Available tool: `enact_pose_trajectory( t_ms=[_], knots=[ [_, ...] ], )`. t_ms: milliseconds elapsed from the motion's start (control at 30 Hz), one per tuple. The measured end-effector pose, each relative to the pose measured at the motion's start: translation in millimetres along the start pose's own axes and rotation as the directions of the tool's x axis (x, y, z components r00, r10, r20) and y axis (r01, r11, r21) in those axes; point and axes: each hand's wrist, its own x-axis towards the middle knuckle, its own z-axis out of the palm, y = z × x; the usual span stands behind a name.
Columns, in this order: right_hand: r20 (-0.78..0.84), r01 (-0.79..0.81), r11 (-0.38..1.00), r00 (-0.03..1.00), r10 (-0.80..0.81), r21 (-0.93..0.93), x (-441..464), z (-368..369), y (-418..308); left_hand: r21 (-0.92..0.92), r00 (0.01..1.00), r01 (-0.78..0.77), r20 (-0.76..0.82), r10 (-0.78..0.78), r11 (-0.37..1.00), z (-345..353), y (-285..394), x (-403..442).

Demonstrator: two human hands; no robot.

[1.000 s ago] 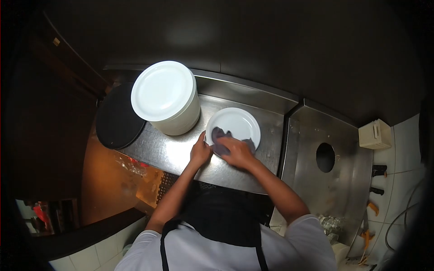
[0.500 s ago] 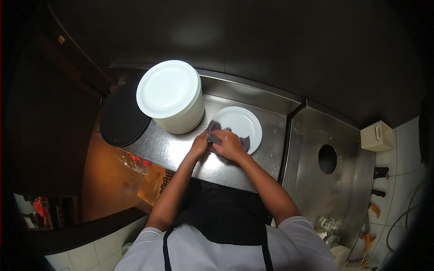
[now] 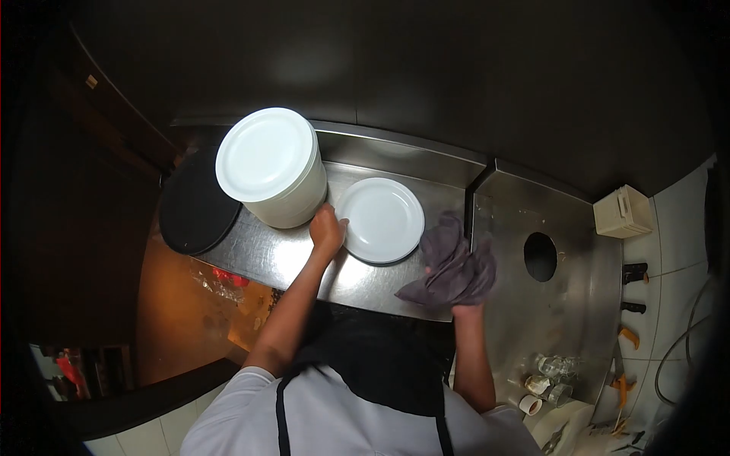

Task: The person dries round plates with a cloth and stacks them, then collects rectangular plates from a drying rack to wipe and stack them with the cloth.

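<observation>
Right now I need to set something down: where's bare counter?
Counter is bare in front of the single plate, between left forearm and cloth; also between plate stack, black disc and that forearm. It's crowded between stack and plate, where the left hand sits.

white plate [image 3: 382,220] face-up on steel counter [image 3: 365,282]; crumpled purple-grey cloth [image 3: 456,270] beside

From my distant seat I see a dim kitchen-like room. A dark, smooth wall [image 3: 426,76] fills the far side, with a soft patch of light. Below it runs a shiny steel counter [image 3: 357,287] with a raised back edge. To the right, past a dark gap, lies another steel surface [image 3: 506,327] with a round hole [image 3: 541,257], then pale wall tiles [image 3: 677,235]. Orange-brown floor [image 3: 179,327] shows at left.
</observation>
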Motion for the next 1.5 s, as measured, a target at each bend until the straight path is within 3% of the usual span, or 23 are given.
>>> enact_pose_trajectory(
  t_ms=[67, 100, 200, 233, 267, 300, 333, 367, 467, 500, 533, 600, 700, 733, 800, 867, 933, 1067, 1167, 1233, 1333, 1433, 1500],
  knots=[
    [0.052, -0.126, 0.99, 0.99, 0.129, -0.064, -19.3, 1.4, 6.7, -0.121, 0.994, 0.095, 0.063, -0.088, 0.988, -7.8, 5.5, 7.9],
    [0.167, -0.276, 0.959, 0.944, 0.283, -0.067, -28.3, 11.2, 12.1, -0.177, 0.986, 0.146, 0.1, -0.13, 0.973, -10.7, 7.4, 11.1],
    [0.161, 0.05, 0.991, 0.987, -0.029, -0.128, -38.1, -20.7, -33.9, -0.667, 0.982, 0.184, 0.093, -0.165, 0.722, 26.8, -14.6, 25.4],
    [0.071, 0.097, 0.992, 0.993, -0.091, -0.086, -43.6, -11.5, -24.2, -0.685, 0.982, 0.19, 0.117, -0.152, 0.703, 27.7, -17.5, 27.6],
    [0.045, 0.003, 0.971, 0.999, -0.014, 0.238, -43.6, -3.6, -12.4, -0.732, 0.977, 0.214, 0.154, -0.149, 0.647, 27.9, -21.2, 27.4],
    [0.019, -0.063, 0.839, 0.998, 0.063, 0.541, -43.4, 4.0, -0.9, -0.774, 0.971, 0.238, 0.191, -0.142, 0.586, 20.0, -19.3, 23.1],
    [0.18, -0.241, 0.339, 0.963, 0.203, 0.91, -41.0, 8.8, 10.1, -0.81, 0.964, 0.267, 0.23, -0.135, 0.523, 10.1, -16.2, 16.0],
    [0.388, -0.317, -0.306, 0.897, 0.211, 0.898, -42.1, 14.1, 19.8, -0.841, 0.953, 0.302, 0.282, -0.113, 0.448, 0.2, -14.7, 7.8],
    [0.484, -0.333, -0.483, 0.845, 0.229, 0.81, -38.5, 18.9, 21.7, -0.887, 0.937, 0.328, 0.348, 0.003, 0.326, -29.4, -0.1, -26.1],
    [0.425, -0.282, -0.551, 0.893, 0.15, 0.786, -34.5, 16.7, 6.9, -0.871, 0.926, 0.348, 0.377, 0.019, 0.346, -38.1, 9.1, -39.6],
    [0.389, -0.249, -0.452, 0.886, 0.25, 0.857, -33.6, 14.7, -8.6, -0.831, 0.927, 0.322, 0.375, 0.029, 0.453, -51.2, 21.0, -54.9],
    [0.381, -0.336, -0.228, 0.905, 0.191, 0.914, -16.8, -11.6, -37.8, -0.807, 0.967, 0.154, 0.242, 0.081, 0.57, -68.1, 31.4, -78.2],
    [0.269, -0.269, -0.014, 0.963, 0.02, 0.963, 14.6, -54.0, -90.4, -0.882, 0.943, 0.218, 0.3, 0.141, 0.417, -107.1, 41.4, -90.4],
    [0.339, -0.345, -0.052, 0.935, -0.102, 0.937, 24.5, -65.4, -94.7, -0.859, 0.917, 0.245, 0.355, 0.18, 0.449, -119.8, 46.8, -93.2],
    [0.524, -0.538, -0.104, 0.841, -0.135, 0.836, 41.0, -65.0, -106.3, -0.812, 0.855, 0.281, 0.454, 0.25, 0.512, -145.8, 55.7, -97.1],
    [0.625, -0.695, -0.233, 0.716, -0.31, 0.681, 50.7, -60.4, -136.3, -0.828, 0.845, 0.214, 0.423, 0.326, 0.519, -149.8, 59.0, -102.1],
    [0.673, -0.79, -0.241, 0.608, -0.421, 0.563, 45.3, -51.5, -161.8, -0.846, 0.898, 0.143, 0.329, 0.292, 0.514, -156.5, 64.5, -109.6],
    [0.722, -0.878, -0.176, 0.468, -0.509, 0.445, 22.8, -46.4, -184.8, -0.904, 0.987, -0.115, -0.058, 0.149, 0.412, -156.5, 56.8, -123.9],
    [0.748, -0.917, -0.15, 0.39, -0.537, 0.37, 5.3, -47.3, -188.3, -0.898, 0.982, -0.172, -0.126, 0.139, 0.406, -162.0, 46.7, -132.5],
    [0.762, -0.93, -0.149, 0.361, -0.537, 0.336, -3.5, -50.5, -187.5, -0.883, 0.96, -0.225, -0.128, 0.25, 0.411, -171.2, 29.7, -133.2],
    [0.774, -0.934, -0.16, 0.355, -0.525, 0.319, -8.3, -57.4, -187.0, -0.887, 0.952, 0.138, 0.242, 0.189, 0.44, -180.6, -3.0, -148.3],
    [0.779, -0.915, -0.189, 0.402, -0.482, 0.355, -10.3, -68.9, -188.0, -0.938, 1.0, -0.018, -0.013, 0.017, 0.346, -174.2, -7.7, -151.2],
    [0.77, -0.882, -0.208, 0.47, -0.431, 0.423, -11.1, -77.7, -190.7, -0.943, 0.995, -0.036, -0.064, -0.075, 0.33, -163.2, -29.2, -141.2]
  ],
)
